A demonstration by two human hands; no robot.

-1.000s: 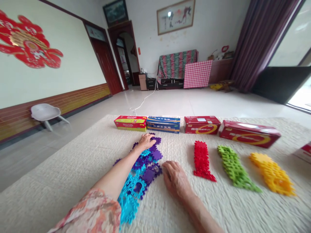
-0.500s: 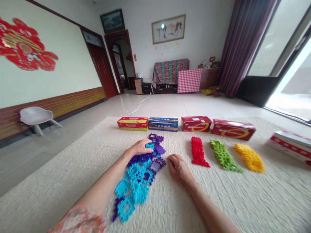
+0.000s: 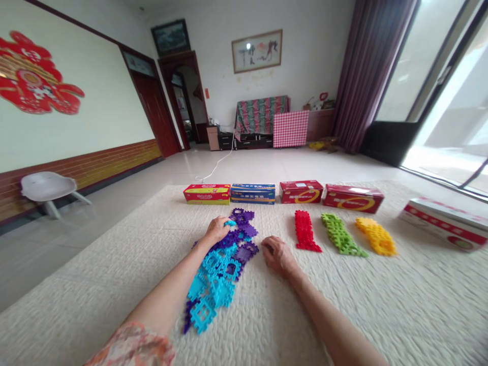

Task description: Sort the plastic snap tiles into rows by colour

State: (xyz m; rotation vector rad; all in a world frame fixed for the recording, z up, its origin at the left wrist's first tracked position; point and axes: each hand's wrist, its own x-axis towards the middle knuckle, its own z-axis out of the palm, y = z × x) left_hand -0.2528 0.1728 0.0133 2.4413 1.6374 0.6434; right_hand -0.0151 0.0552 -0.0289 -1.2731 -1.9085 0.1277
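Note:
My left hand [image 3: 218,230] is closed on a light blue interlocking plastic tile [image 3: 230,223], whose edge shows past the fingertips. Below and beside it spreads a mixed pile of purple tiles [image 3: 247,251] and light blue tiles [image 3: 203,314], square with notched edges, some with window-like cutouts. My right hand [image 3: 280,255] rests on the pale quilted mat just right of the pile, its fingers curled; whether anything is inside them is hidden. Further right lie a red row of tiles [image 3: 305,231], a green row [image 3: 342,235] and a yellow row [image 3: 376,237], each overlapped in a strip.
Behind the tiles stand a red and yellow box [image 3: 207,194], a blue box [image 3: 252,194] and two dark red boxes [image 3: 301,192]. A white and red box [image 3: 446,223] sits at the right. On the floor at left is a white plastic chair [image 3: 49,188].
My left hand has lifted the light blue tile from the pile and drawn it slightly left. My right hand stays curled in about the same place. The view has shifted a little right.

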